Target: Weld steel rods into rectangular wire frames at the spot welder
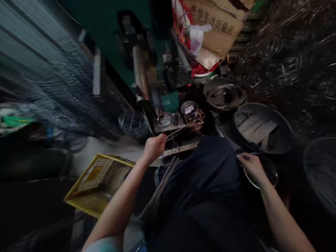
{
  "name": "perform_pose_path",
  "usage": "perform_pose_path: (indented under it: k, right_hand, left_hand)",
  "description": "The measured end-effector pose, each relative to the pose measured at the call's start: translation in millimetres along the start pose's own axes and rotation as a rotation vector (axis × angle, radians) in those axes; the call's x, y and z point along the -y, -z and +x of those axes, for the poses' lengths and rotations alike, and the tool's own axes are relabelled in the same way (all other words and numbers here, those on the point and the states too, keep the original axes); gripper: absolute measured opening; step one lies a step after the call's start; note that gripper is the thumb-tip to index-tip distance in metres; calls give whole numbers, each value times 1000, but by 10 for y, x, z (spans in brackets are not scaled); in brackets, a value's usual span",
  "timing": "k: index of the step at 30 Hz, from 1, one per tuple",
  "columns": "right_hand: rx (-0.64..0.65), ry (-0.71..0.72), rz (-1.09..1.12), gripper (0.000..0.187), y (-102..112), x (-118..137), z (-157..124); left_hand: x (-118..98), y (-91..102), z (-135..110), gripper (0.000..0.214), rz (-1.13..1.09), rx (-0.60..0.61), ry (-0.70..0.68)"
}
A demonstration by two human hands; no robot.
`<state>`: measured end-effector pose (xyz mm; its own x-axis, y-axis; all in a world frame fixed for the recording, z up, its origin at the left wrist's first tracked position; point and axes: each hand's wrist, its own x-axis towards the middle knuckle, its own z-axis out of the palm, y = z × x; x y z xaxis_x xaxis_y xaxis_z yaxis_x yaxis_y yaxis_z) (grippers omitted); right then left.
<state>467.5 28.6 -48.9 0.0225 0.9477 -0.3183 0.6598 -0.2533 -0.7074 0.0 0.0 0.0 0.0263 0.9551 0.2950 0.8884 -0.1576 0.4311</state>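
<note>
My left hand (154,147) is closed in a pinch on thin metal wires (176,133), which slant up and right from the fingertips over the low bench. To the right, my right hand (251,165) is pinched beside a round bowl (274,180), partly covering it. What its fingers hold, if anything, is too small and dark to make out. A bundle of long thin rods (160,189) lies against the dark cloth on my lap. Beyond my left hand, a machine's metal tip (159,114) stands over a dish of small shiny pieces (166,120).
A yellow plastic crate (86,206) sits on the left, near a wire basket (132,120). At right are a tub of flat strips (286,140) and a basin of coiled strips (243,105). A cardboard box (217,31) stands at the back, beside heaped metal wire (294,63).
</note>
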Motion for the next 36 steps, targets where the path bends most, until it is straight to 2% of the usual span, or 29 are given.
perform_pose_path:
  k: [2, 4, 6, 7, 9, 11, 12, 15, 16, 18, 22, 29, 36]
  right_hand:
    - [-56, 46, -195, 43, 166, -26, -2]
    - [-100, 100, -242, 39, 263, 68, 13]
    - [-136, 158, -132, 36, 222, 331, 34]
    - [-138, 191, -24, 35, 132, 518, 48]
    - [-147, 271, 200, 33, -197, 948, 89]
    - [-130, 364, 297, 31, -689, 1376, 150]
    - [-67, 389, 350, 32, -967, 1569, 181]
    - [128, 311, 619, 35, -1734, 2031, 229]
    - [169, 266, 709, 35, -1924, 2150, 219]
    - [219, 194, 851, 35, -2174, 2346, 167]
    - [247, 167, 983, 34, -2331, 2583, 52]
    - [317, 186, 1074, 31, -2513, 2695, 13]
    - [320, 186, 1074, 35, -2528, 2825, 3]
  left_hand:
    - [15, 124, -159, 25, -54, -71, 54]
    - [17, 221, -300, 23, -93, -138, 95]
    - [1, 277, -409, 21, -124, -204, 122]
    - [-16, 287, -451, 20, -132, -229, 128]
    - [-71, 277, -507, 18, -142, -266, 132]
    - [-148, 235, -538, 18, -147, -296, 132]
    - [-188, 206, -547, 17, -148, -313, 132]
    - [-285, 116, -574, 17, -148, -366, 139]
    - [-302, 89, -586, 16, -146, -379, 146]
    - [-313, 44, -617, 16, -146, -401, 176]
    - [-279, -4, -691, 17, -187, -431, 258]
    - [-233, 4, -744, 16, -212, -474, 302]
    - [-202, 50, -725, 15, -210, -523, 301]
